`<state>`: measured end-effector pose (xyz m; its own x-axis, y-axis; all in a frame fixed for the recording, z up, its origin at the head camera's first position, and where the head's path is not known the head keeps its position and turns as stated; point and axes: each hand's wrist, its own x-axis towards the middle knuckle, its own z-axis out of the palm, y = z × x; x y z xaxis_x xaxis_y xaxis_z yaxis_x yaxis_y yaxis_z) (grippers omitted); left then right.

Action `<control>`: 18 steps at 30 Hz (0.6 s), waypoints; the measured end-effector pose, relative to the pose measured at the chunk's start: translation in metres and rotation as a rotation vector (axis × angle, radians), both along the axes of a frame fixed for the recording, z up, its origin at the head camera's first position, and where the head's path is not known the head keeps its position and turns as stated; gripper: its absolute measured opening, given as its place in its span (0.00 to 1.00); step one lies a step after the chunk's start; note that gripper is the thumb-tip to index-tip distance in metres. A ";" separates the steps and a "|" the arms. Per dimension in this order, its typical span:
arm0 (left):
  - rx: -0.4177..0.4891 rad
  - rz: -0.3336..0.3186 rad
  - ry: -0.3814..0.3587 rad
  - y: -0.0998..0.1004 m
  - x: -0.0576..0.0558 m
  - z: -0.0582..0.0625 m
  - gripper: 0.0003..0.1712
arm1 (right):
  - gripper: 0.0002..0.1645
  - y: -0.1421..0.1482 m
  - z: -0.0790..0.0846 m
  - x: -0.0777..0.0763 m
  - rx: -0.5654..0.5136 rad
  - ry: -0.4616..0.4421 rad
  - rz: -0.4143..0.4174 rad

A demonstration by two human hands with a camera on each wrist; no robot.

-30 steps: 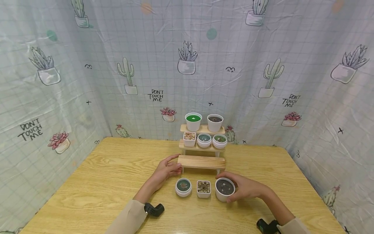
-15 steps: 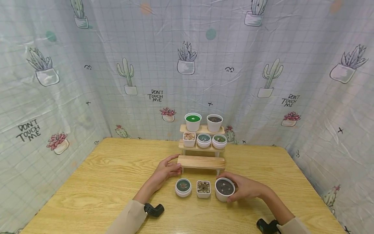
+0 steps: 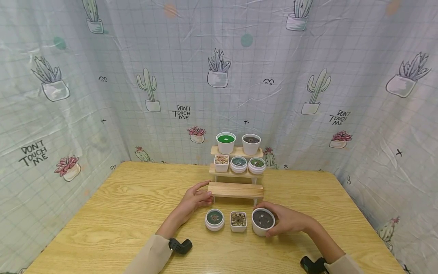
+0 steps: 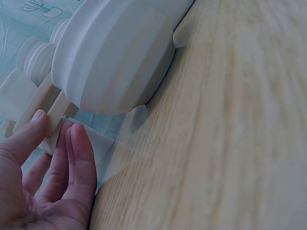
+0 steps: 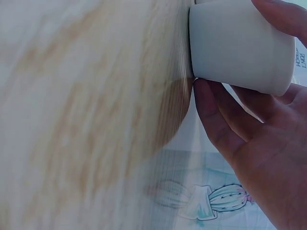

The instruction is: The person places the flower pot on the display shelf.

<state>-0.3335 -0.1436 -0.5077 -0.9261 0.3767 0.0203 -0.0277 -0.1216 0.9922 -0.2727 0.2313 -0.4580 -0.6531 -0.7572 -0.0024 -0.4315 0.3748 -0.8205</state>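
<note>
A three-tier wooden stand (image 3: 236,189) stands mid-table, its lowest board bare. At that board's left end my left hand (image 3: 192,201) pinches the wood between thumb and fingers, seen closer in the left wrist view. My right hand (image 3: 289,219) holds a round white pot (image 3: 263,222) with a dark grey top by its sides. In the right wrist view that white pot (image 5: 240,45) has its base at the table surface. Left of it, in front of the stand, sit a square pebble-topped pot (image 3: 238,222) and a ribbed round pot (image 3: 215,220) with a dark green top.
On the top tier stand a green-topped pot (image 3: 226,143) and a grey-topped pot (image 3: 251,144). The middle tier carries a square pot (image 3: 221,163) and two low round pots. A cactus-print curtain (image 3: 184,76) hangs behind the wooden table (image 3: 137,213).
</note>
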 end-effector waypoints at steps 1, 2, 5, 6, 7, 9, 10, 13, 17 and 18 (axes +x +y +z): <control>0.000 0.002 -0.001 0.000 0.000 0.000 0.39 | 0.44 0.000 0.000 0.000 -0.001 -0.002 0.000; -0.001 0.002 0.000 0.000 0.001 0.000 0.39 | 0.44 0.000 0.000 0.000 -0.002 -0.004 -0.001; 0.000 0.002 -0.001 0.000 0.001 0.001 0.39 | 0.44 0.000 0.001 0.001 0.000 -0.006 -0.006; 0.000 0.001 -0.002 0.000 0.001 0.001 0.39 | 0.44 0.000 0.001 0.001 0.002 -0.004 -0.009; 0.001 0.001 -0.002 0.000 0.001 0.001 0.39 | 0.44 0.001 0.001 0.001 0.006 -0.003 -0.011; 0.002 0.000 -0.002 0.000 0.001 0.001 0.39 | 0.44 0.001 0.001 0.001 0.011 -0.001 -0.014; 0.003 0.000 -0.002 0.000 0.001 0.001 0.39 | 0.44 0.001 0.001 0.001 0.014 -0.002 -0.016; 0.004 0.001 -0.002 0.000 0.002 0.001 0.39 | 0.44 0.001 0.002 0.001 0.016 -0.009 -0.019; 0.004 0.002 -0.001 0.000 0.001 0.001 0.39 | 0.44 0.002 0.001 0.000 0.010 -0.016 -0.015; 0.004 0.002 -0.001 0.000 0.001 0.001 0.39 | 0.44 0.002 0.001 0.000 0.008 -0.016 -0.014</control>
